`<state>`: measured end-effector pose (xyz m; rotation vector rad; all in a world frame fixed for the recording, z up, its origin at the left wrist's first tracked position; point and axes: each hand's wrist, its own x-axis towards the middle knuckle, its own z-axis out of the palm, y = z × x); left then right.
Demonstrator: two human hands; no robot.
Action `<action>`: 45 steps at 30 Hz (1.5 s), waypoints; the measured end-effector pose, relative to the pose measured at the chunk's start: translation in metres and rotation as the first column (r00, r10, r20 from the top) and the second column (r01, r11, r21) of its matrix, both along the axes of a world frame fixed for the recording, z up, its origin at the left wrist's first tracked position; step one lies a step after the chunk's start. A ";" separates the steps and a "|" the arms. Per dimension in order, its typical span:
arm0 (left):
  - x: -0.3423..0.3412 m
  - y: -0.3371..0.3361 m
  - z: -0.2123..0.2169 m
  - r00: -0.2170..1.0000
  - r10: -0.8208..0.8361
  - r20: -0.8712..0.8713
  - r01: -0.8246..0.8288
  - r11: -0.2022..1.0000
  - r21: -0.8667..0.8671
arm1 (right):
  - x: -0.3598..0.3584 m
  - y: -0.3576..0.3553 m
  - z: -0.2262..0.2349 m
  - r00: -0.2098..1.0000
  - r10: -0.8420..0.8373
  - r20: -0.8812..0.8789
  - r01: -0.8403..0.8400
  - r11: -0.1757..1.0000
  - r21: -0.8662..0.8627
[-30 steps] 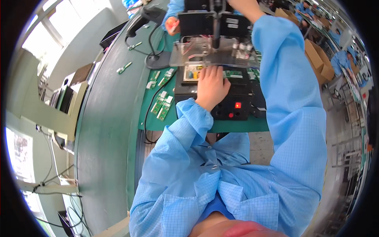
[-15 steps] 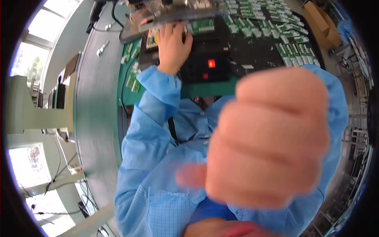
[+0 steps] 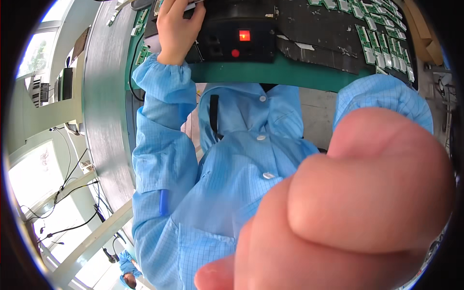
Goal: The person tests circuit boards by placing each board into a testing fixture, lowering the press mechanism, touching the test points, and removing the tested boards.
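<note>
My left hand (image 3: 177, 31) reaches to the far edge of the view, at the left end of a black box-shaped device (image 3: 258, 29). Its thumb stands apart from the fingers, with a greyish edge of something beside it; the fingertips are cut off by the frame. A lit red switch (image 3: 244, 35) and a round red button (image 3: 235, 53) show on the device's front. Very large and close, my right hand (image 3: 357, 203) fills the lower right, its fingers curled in and its thumb pointing left. Anything inside that fist is hidden.
Rows of green circuit boards (image 3: 384, 48) lie on the black surface at the far right. A cardboard box (image 3: 425, 36) stands beyond them. More boards (image 3: 143, 54) lie left of the device, near a black cable (image 3: 131, 79). Another person (image 3: 128, 268) appears at the lower left.
The view has shifted, so the bench and my left hand sit higher in the picture. My right hand looks larger and lies further right and lower. The other person has come into view.
</note>
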<state>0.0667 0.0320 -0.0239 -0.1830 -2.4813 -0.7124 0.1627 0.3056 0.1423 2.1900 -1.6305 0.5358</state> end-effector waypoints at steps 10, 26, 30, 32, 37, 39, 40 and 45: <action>0.036 -0.074 0.018 0.660 -0.033 -0.750 0.200 0.971 0.134 | -0.004 -0.013 -0.010 0.969 -0.209 0.129 0.228 0.961 -0.158; -0.168 -0.190 0.012 0.972 -0.187 -0.144 0.104 -0.211 0.972 | -0.063 -0.030 -0.260 0.117 -0.423 0.899 0.971 0.240 -0.013; -0.191 -0.167 0.029 0.947 -0.210 -0.243 0.189 -0.246 0.951 | -0.060 -0.029 -0.260 0.155 -0.546 0.823 0.966 0.258 -0.011; -0.194 -0.163 0.032 0.946 -0.183 -0.268 0.211 -0.281 0.936 | -0.059 -0.033 -0.257 0.170 -0.559 0.812 0.966 0.258 -0.025; -0.192 -0.170 0.026 0.946 -0.185 -0.265 0.208 -0.280 0.937 | -0.060 -0.041 -0.252 0.165 -0.566 0.808 0.970 0.243 -0.028; -0.187 -0.181 0.020 0.942 -0.143 -0.305 0.232 -0.379 0.896 | -0.059 -0.042 -0.250 0.154 -0.573 0.805 0.974 0.225 -0.027; -0.183 -0.191 0.017 0.953 -0.163 -0.255 0.178 -0.381 0.907 | -0.058 -0.042 -0.248 0.139 -0.580 0.803 0.978 0.208 -0.020; -0.115 -0.311 -0.016 0.979 -0.167 0.113 -0.042 0.383 0.923 | -0.058 -0.043 -0.242 0.192 -0.620 0.761 0.971 0.234 -0.054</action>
